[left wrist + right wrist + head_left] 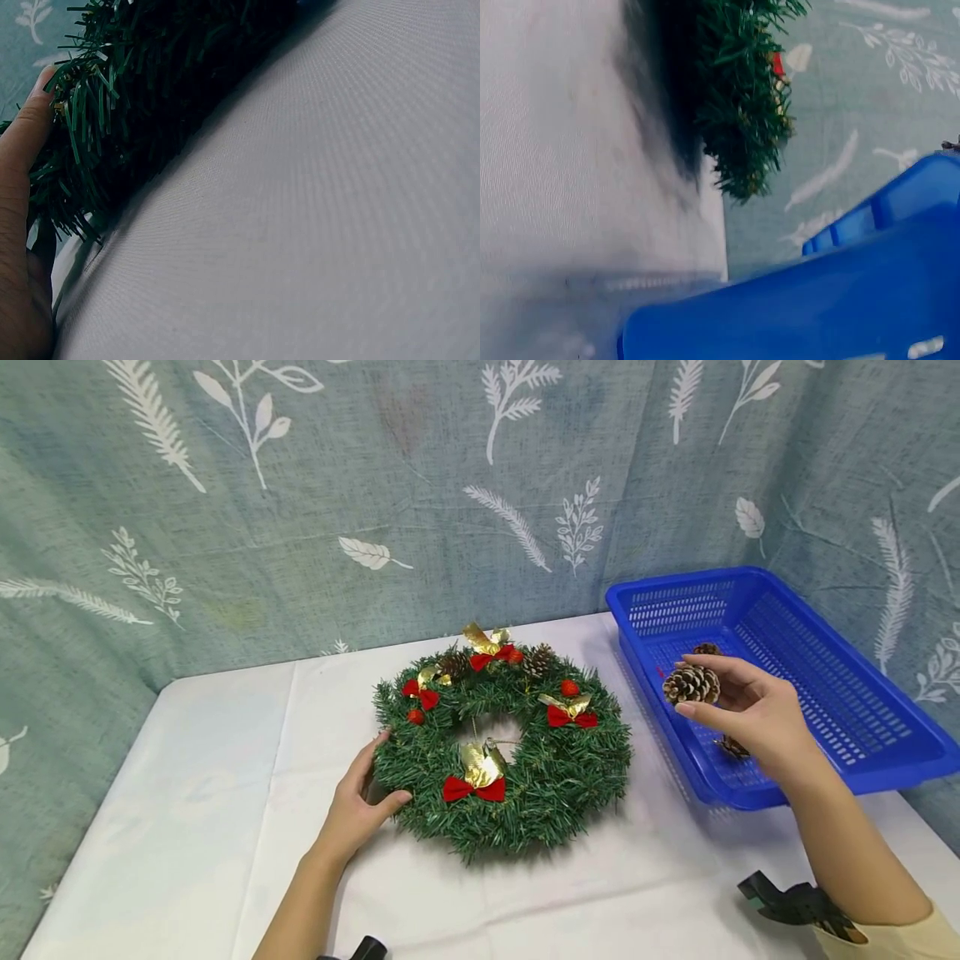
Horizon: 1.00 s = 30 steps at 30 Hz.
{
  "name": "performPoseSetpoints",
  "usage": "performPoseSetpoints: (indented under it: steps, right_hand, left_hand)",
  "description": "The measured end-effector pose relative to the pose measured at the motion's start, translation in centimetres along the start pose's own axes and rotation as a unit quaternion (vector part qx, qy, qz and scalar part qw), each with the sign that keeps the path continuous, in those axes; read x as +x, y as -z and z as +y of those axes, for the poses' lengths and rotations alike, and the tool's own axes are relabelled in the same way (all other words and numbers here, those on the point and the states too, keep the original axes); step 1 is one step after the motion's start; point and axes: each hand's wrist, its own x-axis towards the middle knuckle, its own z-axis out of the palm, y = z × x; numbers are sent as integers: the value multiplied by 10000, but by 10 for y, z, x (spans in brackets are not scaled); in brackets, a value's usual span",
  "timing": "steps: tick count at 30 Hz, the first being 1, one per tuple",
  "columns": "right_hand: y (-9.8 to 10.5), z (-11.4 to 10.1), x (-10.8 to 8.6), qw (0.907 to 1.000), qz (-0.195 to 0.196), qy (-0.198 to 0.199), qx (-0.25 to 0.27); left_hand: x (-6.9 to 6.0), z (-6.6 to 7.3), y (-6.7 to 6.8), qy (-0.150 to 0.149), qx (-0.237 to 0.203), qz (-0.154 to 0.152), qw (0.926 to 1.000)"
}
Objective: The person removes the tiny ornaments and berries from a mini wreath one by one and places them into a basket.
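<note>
A green wreath (577, 777) lies on the white tabletop, with red bows, gold ribbons, red berries and pine cones on it. My left hand (360, 806) holds its left edge, thumb at the front and fingers further back; the left wrist view shows part of this hand (19, 195) against the bristles (150, 97). Over the left part of the blue basket (660, 743), my right hand (757, 710) pinches a pine cone (692, 683) with pale-tipped scales between thumb and fingers. In the right wrist view the hand and most of that cone are out of sight.
More pine cones (731, 747) lie inside the basket, partly hidden by the right hand. A leaf-patterned curtain (420, 510) hangs behind the table. White cloth (202, 827) covers the table left of the wreath and in front of it.
</note>
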Motion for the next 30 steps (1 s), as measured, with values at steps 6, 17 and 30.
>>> performPoseSetpoints:
  steps: [6, 17, 30]
  right_hand:
    - [14, 5, 3, 9999, 77, -44, 97]
    - [42, 20, 7, 9870, -60, -722, -1436]
    - [55, 36, 11, 9652, -1294, -1029, -2025]
  left_hand:
    - [0, 0, 1, -45, -13, -1, 10000]
    - [1, 1, 1, 43, 18, 32, 10000]
    - [1, 0, 1, -22, -75, 25, 10000]
